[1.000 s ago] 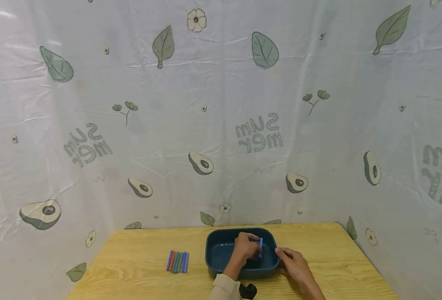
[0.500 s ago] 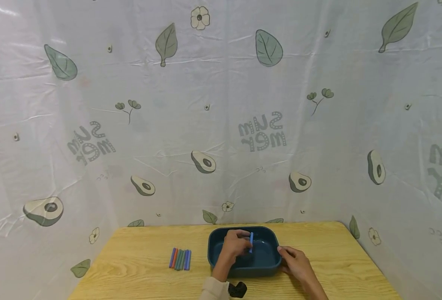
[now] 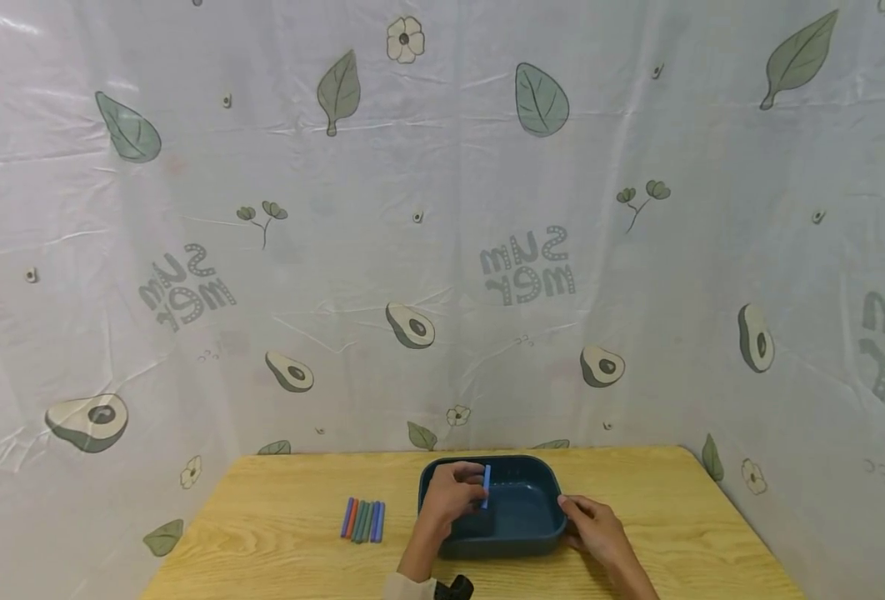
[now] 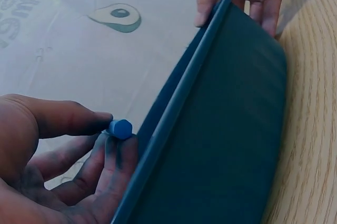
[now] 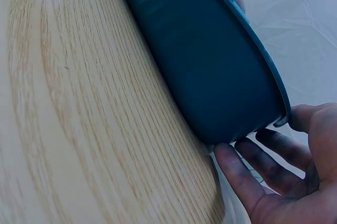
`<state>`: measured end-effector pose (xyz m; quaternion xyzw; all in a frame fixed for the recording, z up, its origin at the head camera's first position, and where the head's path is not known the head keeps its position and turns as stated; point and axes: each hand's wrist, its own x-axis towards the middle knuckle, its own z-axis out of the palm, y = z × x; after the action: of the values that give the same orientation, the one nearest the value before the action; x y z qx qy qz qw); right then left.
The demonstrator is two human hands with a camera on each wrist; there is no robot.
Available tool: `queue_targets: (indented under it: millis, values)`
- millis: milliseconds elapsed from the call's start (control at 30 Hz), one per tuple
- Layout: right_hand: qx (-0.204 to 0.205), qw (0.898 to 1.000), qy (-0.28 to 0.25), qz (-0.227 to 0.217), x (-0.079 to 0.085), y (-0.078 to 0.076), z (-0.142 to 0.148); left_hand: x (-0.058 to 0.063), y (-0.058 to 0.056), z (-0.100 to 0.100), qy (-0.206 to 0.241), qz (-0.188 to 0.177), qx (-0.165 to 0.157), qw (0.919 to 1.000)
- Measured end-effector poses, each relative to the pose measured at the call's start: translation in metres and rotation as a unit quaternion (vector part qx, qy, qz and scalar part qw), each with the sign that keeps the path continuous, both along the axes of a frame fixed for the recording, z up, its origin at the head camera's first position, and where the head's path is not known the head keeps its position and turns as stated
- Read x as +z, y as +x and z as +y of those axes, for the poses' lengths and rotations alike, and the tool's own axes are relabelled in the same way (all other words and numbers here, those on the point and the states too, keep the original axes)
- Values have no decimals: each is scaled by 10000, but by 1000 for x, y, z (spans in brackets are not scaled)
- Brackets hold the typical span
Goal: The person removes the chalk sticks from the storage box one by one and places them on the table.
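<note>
My left hand (image 3: 448,493) pinches a blue chalk stick (image 3: 487,487) between thumb and fingers, over the left part of a dark teal basin (image 3: 513,546). In the left wrist view the stick's many-sided end (image 4: 123,129) faces the camera, close to the basin's rim, and the fingertips are smudged dark. At the basin's right end my right hand (image 3: 596,529) holds on, thumb at the rim and fingers against the lower outer wall, as the right wrist view shows. Part of the basin's inside is hidden behind the left hand.
Left of the basin, several chalk sticks (image 3: 363,521) in purple, red, green and blue lie side by side on the wooden table (image 3: 277,533). Behind the table hangs a pale printed curtain (image 3: 337,275). A black strap or device (image 3: 453,587) sits at the left wrist.
With the blue chalk stick, my left hand has moved leftward from the basin's right part to its left part. The right hand stays at the basin's right end.
</note>
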<state>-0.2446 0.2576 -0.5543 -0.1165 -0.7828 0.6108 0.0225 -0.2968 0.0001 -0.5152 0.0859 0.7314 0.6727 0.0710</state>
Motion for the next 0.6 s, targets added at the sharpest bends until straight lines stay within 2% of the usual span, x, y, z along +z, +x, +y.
queue_targets:
  millis: [300,600]
  values:
    - [7,10000,-61,-54,-3,0,0,4,5,-24,120,-3,33,9999]
    - [-7,10000,39,-43,-3,-2,1,16,4,-54,191,342,-35,9992]
